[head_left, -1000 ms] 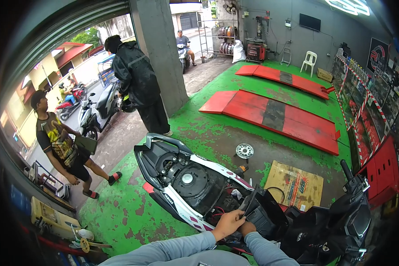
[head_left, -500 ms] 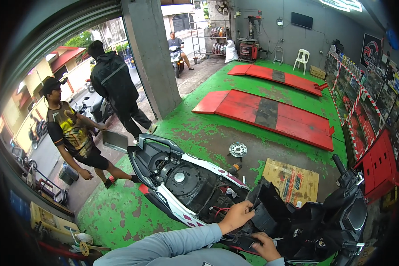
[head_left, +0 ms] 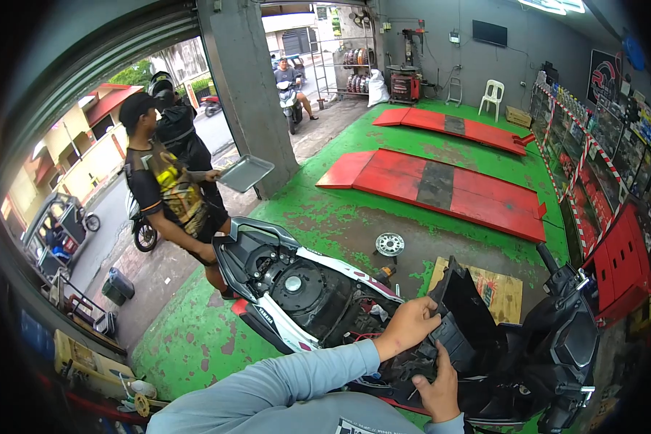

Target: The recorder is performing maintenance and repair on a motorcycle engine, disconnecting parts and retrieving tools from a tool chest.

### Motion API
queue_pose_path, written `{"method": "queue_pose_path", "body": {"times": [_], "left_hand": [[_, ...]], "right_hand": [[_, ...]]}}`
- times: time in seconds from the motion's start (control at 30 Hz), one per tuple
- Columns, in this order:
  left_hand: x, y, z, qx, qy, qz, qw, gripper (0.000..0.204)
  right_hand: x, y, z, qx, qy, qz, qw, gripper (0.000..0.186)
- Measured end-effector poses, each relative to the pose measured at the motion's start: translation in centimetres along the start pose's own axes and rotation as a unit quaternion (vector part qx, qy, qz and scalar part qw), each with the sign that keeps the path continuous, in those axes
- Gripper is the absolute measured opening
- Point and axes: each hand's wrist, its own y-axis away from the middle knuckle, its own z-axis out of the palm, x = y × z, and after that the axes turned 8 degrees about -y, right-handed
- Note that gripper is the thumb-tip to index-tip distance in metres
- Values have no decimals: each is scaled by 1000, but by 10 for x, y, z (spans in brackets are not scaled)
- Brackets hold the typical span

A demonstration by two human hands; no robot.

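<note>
A scooter with white and purple side panels [head_left: 286,327] stands before me, its seat area opened up. My left hand [head_left: 410,327] is closed on the edge of a black plastic cover [head_left: 471,298], which stands tilted up over the scooter's middle. Just below it, my right hand [head_left: 439,387] has thumb and index finger apart, the index fingertip close to the cover's lower part. Whether that fingertip touches the cover I cannot tell. Red wires [head_left: 356,337] show in the frame beside my left wrist. The handlebar [head_left: 557,278] is at the right.
At the scooter's tail a person [head_left: 168,184] holds a grey metal tray [head_left: 247,173], one hand near the rear grab rail. Cardboard [head_left: 503,293], a round metal part [head_left: 390,244] and a power tool [head_left: 388,273] lie beyond the scooter. Red lift platforms [head_left: 390,173] lie farther off.
My left hand has moved slightly up and right with the cover. My right hand has risen and its fingers spread. The person with the tray has stepped closer, raising the tray.
</note>
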Motion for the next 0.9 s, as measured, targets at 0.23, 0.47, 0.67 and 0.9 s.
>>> {"method": "queue_pose_path", "body": {"times": [0.23,0.47,0.67,0.9], "left_hand": [[10,3,-15,31,-39,9,999,28],[13,7,-29,63,-67,0,996,29],[7,9,-32,76,-63,-11,995,30],[7,16,-30,114,-62,-48,990,30]], "right_hand": [[-12,-25,7,-21,-99,-36,994,73],[-4,-42,17,-49,-88,-17,995,57],[-12,-51,18,-54,-106,-1,993,52],[-15,-48,22,-46,-24,-110,993,49]]}}
